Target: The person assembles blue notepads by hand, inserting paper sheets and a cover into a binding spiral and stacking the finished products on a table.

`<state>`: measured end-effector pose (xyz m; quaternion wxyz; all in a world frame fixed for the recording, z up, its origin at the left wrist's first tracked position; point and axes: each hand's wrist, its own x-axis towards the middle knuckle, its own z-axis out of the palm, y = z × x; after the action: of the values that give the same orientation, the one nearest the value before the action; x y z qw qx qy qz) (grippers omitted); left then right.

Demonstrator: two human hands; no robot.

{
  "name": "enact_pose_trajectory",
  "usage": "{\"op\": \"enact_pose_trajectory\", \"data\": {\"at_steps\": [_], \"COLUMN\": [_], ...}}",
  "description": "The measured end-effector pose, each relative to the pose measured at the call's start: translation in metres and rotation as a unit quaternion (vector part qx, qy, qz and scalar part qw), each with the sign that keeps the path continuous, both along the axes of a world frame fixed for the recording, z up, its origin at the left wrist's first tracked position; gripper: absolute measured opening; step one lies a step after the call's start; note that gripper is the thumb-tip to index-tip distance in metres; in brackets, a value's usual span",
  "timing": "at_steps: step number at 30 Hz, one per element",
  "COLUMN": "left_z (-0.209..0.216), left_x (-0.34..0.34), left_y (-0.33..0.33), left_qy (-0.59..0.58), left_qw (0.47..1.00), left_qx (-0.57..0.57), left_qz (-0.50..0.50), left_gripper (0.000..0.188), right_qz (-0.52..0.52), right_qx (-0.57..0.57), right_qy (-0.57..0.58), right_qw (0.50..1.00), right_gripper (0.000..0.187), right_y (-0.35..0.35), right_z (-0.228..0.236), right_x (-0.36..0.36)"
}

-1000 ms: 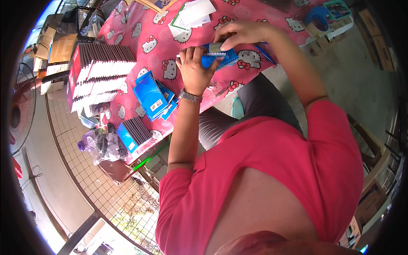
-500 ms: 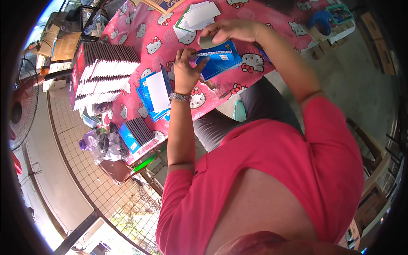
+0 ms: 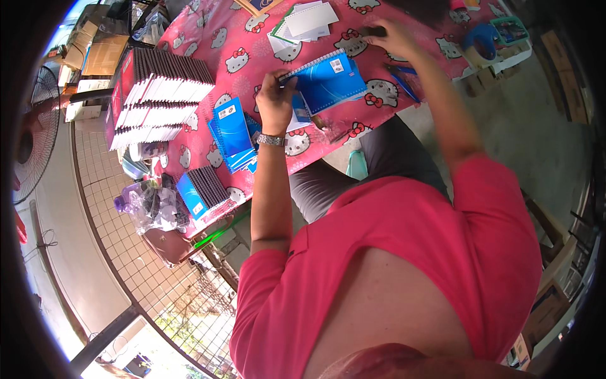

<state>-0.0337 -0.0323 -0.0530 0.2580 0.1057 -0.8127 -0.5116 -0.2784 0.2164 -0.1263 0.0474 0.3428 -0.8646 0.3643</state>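
My left hand (image 3: 276,104) pinches the left end of a blue spiral notebook (image 3: 331,82), whose white coil runs along its upper edge. Beneath and beside it, part of another blue cover and some white paper show. Out to the right, my right hand (image 3: 392,39) is closed on a small dark block-like object (image 3: 372,31), too small to name, held apart from the notebook. Left of my left wrist, several blue notebooks (image 3: 232,132) lie in a loose, fanned pile.
A tall stack of spiral notebooks (image 3: 164,95) stands at the left, with a smaller blue stack (image 3: 202,192) nearer me. Loose white cards (image 3: 310,20) lie at the back. Blue pens (image 3: 405,85) are by the right edge, and a blue cup (image 3: 483,41) stands beyond.
My right hand has moved right, away from the notebook, with the dark object. The held notebook's cover now shows more fully. On the left pile a blue cover replaces the white page.
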Motion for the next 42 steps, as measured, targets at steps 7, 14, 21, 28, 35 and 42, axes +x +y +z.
{"op": "enact_pose_trajectory", "data": {"at_steps": [7,14,21,28,35,42], "left_z": [-0.015,-0.007,0.015,-0.003,-0.006,-0.01], "left_x": [0.022,0.02,0.025,0.03,0.035,0.041], "left_y": [0.007,0.015,0.029,0.01,0.007,0.004], "left_qy": [-0.062,-0.005,0.003,-0.056,-0.03,-0.023], "left_qw": [0.991,0.979,0.987,0.971,0.977,0.975], "left_qx": [-0.009,-0.16,-0.083,-0.185,-0.172,-0.178], "left_qz": [0.118,0.124,0.134,0.142,0.123,0.13], "left_gripper": [0.018,0.017,0.013,0.019,0.018,0.014], "right_qz": [-0.105,-0.021,0.15,0.145,0.136,0.165], "right_qx": [0.147,-0.07,-0.109,-0.04,0.013,0.0], "right_qy": [0.186,0.03,0.062,0.142,0.153,-0.087], "right_qw": [0.966,0.997,0.981,0.978,0.979,0.983], "right_gripper": [0.064,0.055,0.053,0.056,0.053,0.046], "right_y": [0.041,0.027,-0.051,-0.068,-0.071,-0.071], "right_z": [-0.004,0.042,0.098,0.102,0.108,0.11], "right_x": [0.139,0.163,0.203,0.206,0.21,0.213]}}
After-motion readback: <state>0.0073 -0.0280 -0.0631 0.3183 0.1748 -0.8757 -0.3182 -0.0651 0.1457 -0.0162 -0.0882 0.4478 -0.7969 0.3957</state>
